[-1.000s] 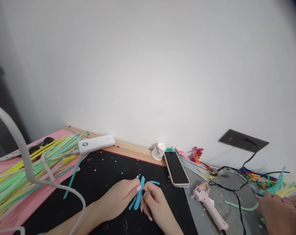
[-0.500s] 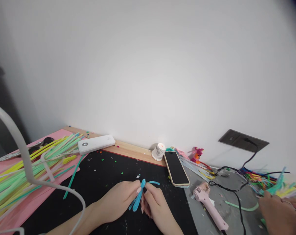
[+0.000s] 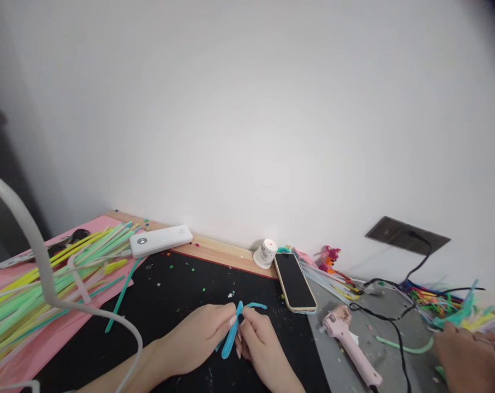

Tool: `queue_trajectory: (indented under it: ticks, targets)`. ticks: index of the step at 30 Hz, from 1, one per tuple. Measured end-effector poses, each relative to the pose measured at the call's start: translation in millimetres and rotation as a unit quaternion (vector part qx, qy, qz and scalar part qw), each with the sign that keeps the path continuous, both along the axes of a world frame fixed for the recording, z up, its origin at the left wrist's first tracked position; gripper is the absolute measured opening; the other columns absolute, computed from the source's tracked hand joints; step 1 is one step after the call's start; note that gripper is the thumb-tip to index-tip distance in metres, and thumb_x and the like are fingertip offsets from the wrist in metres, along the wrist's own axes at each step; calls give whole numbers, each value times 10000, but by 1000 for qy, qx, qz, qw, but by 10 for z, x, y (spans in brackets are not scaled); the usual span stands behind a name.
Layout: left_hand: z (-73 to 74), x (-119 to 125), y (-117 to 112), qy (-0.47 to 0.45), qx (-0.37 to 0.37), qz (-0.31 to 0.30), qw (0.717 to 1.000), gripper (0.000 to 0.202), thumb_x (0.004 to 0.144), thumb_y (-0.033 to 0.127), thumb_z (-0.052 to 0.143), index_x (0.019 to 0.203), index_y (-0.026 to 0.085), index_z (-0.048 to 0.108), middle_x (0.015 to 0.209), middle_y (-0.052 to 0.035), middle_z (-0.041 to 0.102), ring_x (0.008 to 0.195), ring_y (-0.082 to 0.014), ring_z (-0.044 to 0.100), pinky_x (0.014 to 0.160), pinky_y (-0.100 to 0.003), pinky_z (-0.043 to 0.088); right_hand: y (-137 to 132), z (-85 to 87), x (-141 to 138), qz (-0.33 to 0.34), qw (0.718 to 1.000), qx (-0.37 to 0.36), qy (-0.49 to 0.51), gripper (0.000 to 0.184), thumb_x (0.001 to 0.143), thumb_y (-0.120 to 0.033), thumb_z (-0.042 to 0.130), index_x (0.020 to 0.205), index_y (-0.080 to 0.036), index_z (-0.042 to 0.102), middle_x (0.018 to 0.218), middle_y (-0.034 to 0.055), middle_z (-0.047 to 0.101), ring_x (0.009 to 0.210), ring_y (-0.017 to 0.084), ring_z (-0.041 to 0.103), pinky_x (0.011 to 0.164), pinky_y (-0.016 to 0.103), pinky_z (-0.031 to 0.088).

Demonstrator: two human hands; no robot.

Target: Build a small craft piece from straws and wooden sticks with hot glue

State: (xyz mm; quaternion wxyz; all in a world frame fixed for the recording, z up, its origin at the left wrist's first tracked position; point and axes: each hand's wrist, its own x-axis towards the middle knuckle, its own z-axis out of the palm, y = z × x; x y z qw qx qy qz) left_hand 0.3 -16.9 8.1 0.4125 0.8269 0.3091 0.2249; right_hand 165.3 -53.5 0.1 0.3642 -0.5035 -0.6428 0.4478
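A blue pipe cleaner [image 3: 230, 339], bent into a narrow loop, is pinched between my two hands over the black mat [image 3: 182, 297]. My left hand [image 3: 204, 330] grips it from the left with thumb and forefinger. From the other side my right hand [image 3: 260, 341] closes on it, its dark-nailed thumb against the loop. One blue end sticks out to the right above my right knuckles. Parts of the fingers under the loop are hidden.
Left, many pipe cleaners [image 3: 67, 295] lie on pink paper beside a white power bank [image 3: 162, 241]. A paper cup [image 3: 266, 253], a phone [image 3: 295, 283] and a pink glue gun [image 3: 351, 344] are to the right. Another person's hand [image 3: 466, 355] works at far right; a white cable [image 3: 108, 314] crosses in front.
The loop's lower end has moved slightly down and shows a bit wider between my fingers. My hands stay almost in place. The other person's hand at far right has shifted slightly.
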Motion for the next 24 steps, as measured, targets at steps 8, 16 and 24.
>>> queue_trajectory:
  ticks: [8,16,24]
  targets:
    - [26,7,-19,-20,-25,-8,999,384,963,380,225,802,206,527,753,4,621,654,-146,555,639,-238,423,2,-21,6,2,1000,13,-13,297,908,-190,332,621,-200,408,474,-62,405,449,89,379,481,195,317]
    - [14,-7,-14,-24,-34,-18,999,364,965,354,238,821,205,537,779,-1,649,674,-147,582,650,-237,433,-10,19,8,10,999,20,-26,299,904,-174,327,617,-204,403,467,-65,391,451,95,388,483,196,321]
    - [6,5,1,-45,-58,-22,997,339,961,328,264,795,200,531,798,0,658,701,-141,588,664,-232,432,9,4,3,0,1000,4,-11,290,891,-171,347,606,-206,388,469,-69,393,445,90,375,470,194,310]
